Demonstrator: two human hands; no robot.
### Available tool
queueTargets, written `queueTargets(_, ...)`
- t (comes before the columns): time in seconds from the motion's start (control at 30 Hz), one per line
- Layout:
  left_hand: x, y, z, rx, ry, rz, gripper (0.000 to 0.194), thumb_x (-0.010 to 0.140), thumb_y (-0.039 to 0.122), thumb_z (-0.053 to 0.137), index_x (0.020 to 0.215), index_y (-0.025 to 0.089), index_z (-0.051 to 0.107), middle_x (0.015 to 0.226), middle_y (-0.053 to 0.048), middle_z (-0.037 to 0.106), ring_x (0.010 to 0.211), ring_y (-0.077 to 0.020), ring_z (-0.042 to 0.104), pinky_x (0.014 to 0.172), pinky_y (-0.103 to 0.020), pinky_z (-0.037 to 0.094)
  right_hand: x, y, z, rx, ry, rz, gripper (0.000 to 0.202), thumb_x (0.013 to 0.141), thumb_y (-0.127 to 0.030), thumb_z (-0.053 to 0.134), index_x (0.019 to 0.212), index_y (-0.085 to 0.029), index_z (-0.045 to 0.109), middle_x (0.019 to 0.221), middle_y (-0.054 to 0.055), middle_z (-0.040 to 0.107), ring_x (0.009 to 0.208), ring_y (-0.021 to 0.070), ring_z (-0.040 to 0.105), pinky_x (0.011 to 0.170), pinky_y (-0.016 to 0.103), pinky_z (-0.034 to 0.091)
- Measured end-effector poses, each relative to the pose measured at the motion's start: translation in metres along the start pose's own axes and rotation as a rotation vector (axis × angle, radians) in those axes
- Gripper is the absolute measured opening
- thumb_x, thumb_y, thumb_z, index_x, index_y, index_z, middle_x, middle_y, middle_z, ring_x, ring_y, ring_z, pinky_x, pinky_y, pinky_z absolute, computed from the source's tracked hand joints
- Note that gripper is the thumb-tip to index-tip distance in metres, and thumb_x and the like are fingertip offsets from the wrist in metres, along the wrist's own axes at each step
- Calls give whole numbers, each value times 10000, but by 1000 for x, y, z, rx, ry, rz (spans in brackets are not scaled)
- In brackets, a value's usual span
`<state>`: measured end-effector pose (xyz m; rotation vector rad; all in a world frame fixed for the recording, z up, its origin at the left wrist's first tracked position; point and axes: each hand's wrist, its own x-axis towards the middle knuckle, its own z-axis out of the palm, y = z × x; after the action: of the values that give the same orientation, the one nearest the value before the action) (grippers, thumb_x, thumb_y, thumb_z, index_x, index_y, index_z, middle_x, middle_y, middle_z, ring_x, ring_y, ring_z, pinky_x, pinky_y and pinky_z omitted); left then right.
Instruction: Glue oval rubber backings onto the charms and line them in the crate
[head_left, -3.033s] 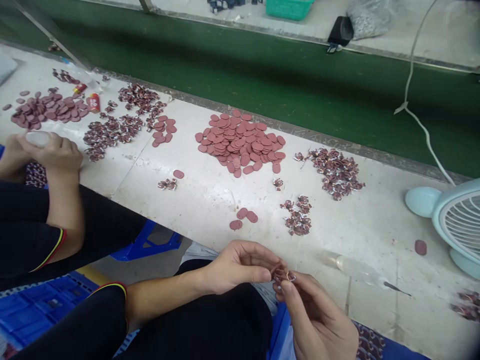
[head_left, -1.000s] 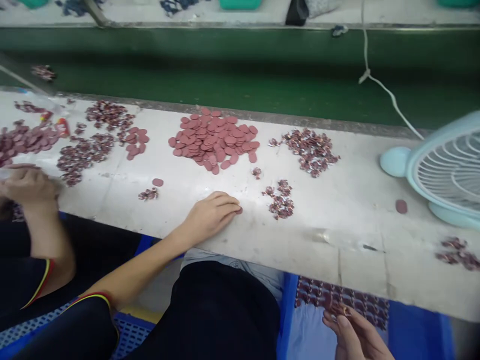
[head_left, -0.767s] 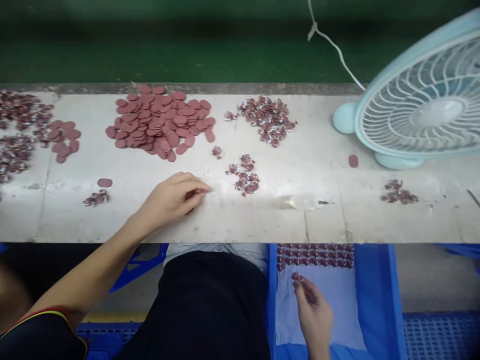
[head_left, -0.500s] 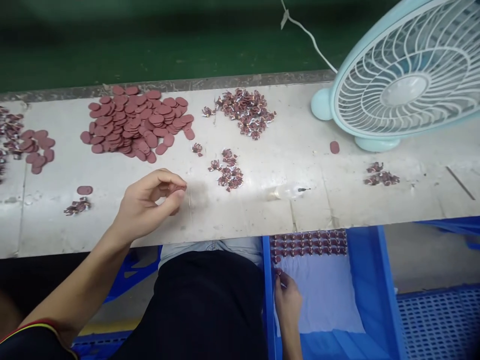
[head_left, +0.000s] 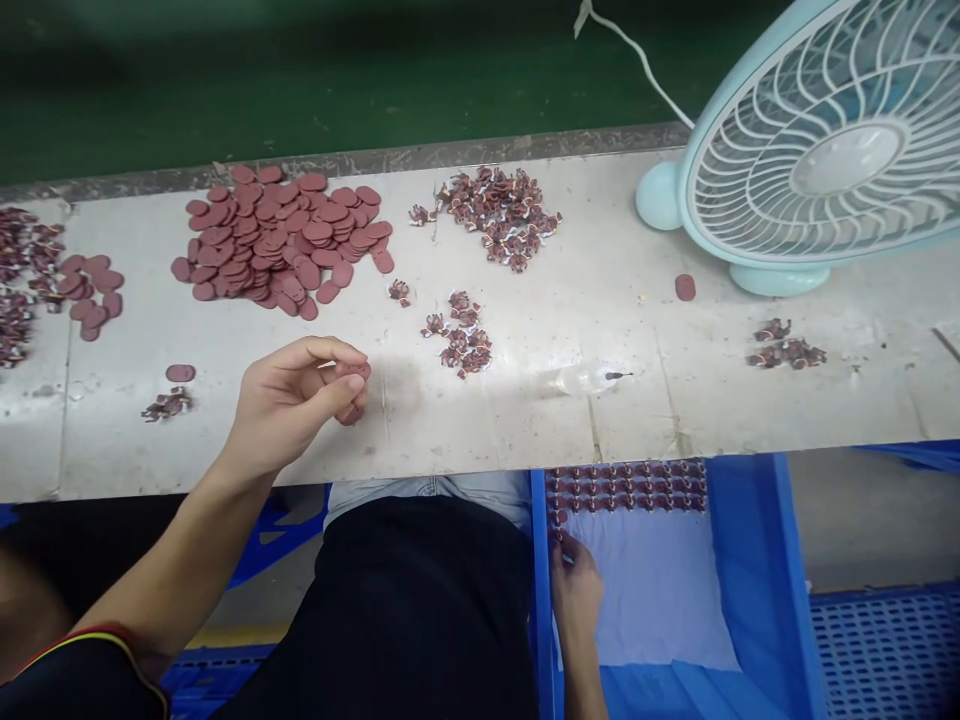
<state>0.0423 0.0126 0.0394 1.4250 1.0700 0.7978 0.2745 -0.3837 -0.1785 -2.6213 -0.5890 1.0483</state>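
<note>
Over the front of the table, my left hand [head_left: 289, 405] is closed, pinching a reddish-brown oval disc [head_left: 356, 371] between thumb and fingers. My right hand [head_left: 577, 590] is down in the blue crate [head_left: 787, 580], its fingertips closed on a small brown figure [head_left: 559, 538] at the left edge of the white sheet [head_left: 652, 590]. Just beyond those fingers, several rows of brown figures on oval bases [head_left: 630, 487] stand on the sheet. Nearest my left hand on the table lie a small group of loose brown figures [head_left: 465, 345] and a big heap of oval discs [head_left: 277, 240].
A light-blue fan [head_left: 810, 170] stands at the back right. A clear dropper bottle [head_left: 581, 380] with a dark tip lies near the table's front edge. More loose figures [head_left: 499, 205] are heaped at the back, others [head_left: 787, 350] at the right. One lone disc [head_left: 685, 287] lies by the fan.
My right hand has shifted slightly up towards the rows with the small figure. My left hand stays nearly in place, still pinching the disc. The view has shifted a little.
</note>
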Motion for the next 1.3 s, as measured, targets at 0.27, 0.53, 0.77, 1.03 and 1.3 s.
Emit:
queueTargets(0.27,-1,7,-8,-247,9,-130,315,803,329,843,1097,227,790,807,-29,699,686,-160,666,501,-264,531,1,-5,-3,-40,-13,-13,353,991,-440,608,1226,-179,647,1221,79,679,1115,241,657,991,493,530)
queueTargets(0.53,-3,5,-19,-283,34,-146,355,797,348,831,1134,242,788,1129,-65,739,743,-164,647,535,-289,558,-1,-10,-13,-78,-18,10,384,989,-483,590,1226,-185,643,1208,78,687,1070,231,669,958,464,539)
queueTargets(0.77,-5,0,-29,-300,24,-170,392,808,370,812,1180,252,778,1251,-95,723,792,-171,635,567,-290,538,-4,-15,-24,-147,-75,53,347,979,-484,605,1131,-177,656,1089,63,689,972,206,666,909,439,548)
queueTargets(1.03,-9,-2,-35,-248,77,-216,352,821,341,797,1165,269,784,1234,-76,739,783,-161,614,586,-282,532,-10,-15,-15,-43,-208,81,350,1006,-486,570,1109,-168,674,895,8,699,756,152,674,751,346,580)
queueTargets(1.3,-3,-7,-34,-315,99,-181,445,748,281,812,1168,140,775,1174,-136,748,740,-145,639,599,-249,579,-10,-20,-16,-75,-59,153,399,993,-499,585,1215,-170,619,1017,39,681,822,165,666,770,368,581)
